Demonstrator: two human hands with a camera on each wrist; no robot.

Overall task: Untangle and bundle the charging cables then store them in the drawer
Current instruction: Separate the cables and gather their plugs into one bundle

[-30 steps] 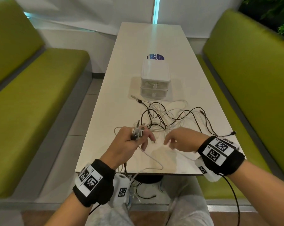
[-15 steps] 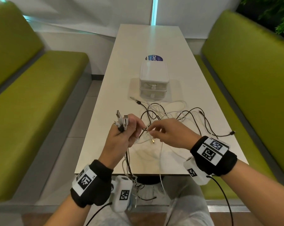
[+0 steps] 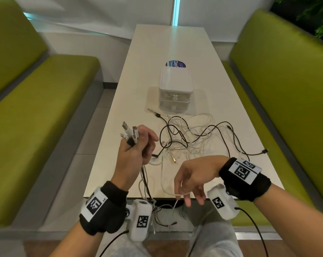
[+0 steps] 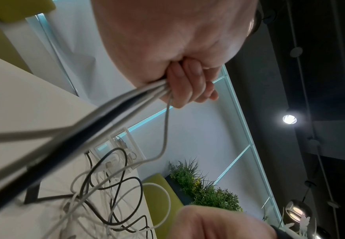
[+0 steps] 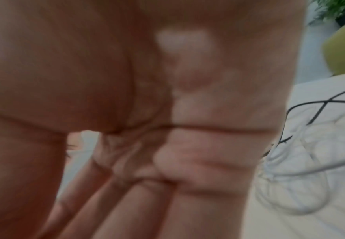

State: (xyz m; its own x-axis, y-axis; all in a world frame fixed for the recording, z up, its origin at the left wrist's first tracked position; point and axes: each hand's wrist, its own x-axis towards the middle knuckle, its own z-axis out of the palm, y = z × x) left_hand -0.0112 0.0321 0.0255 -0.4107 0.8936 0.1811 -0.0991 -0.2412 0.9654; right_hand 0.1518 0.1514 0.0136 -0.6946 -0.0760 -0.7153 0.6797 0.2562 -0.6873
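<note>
My left hand (image 3: 138,145) is raised over the table's left front edge and grips several cable plug ends (image 3: 129,132) in a fist; their cords hang down past the edge. The left wrist view shows the same fist (image 4: 187,84) closed on white and black cords (image 4: 126,100). My right hand (image 3: 190,180) hovers at the front edge with fingers pointing down, thumb and forefinger pinching a thin white cable (image 3: 163,175). The right wrist view is blurred. A tangle of black and white cables (image 3: 190,136) lies mid-table. Behind it stands a white two-drawer box (image 3: 175,84), both drawers closed.
The long white table (image 3: 157,43) runs away from me between two green benches (image 3: 36,108) (image 3: 287,89). A blue round sticker (image 3: 175,64) lies behind the drawer box. Loose cable ends dangle below the front edge over my knees.
My left hand lifted the plug ends up and to the left. My right hand came to the left hand, then drew back toward me and down along a white cable.
</note>
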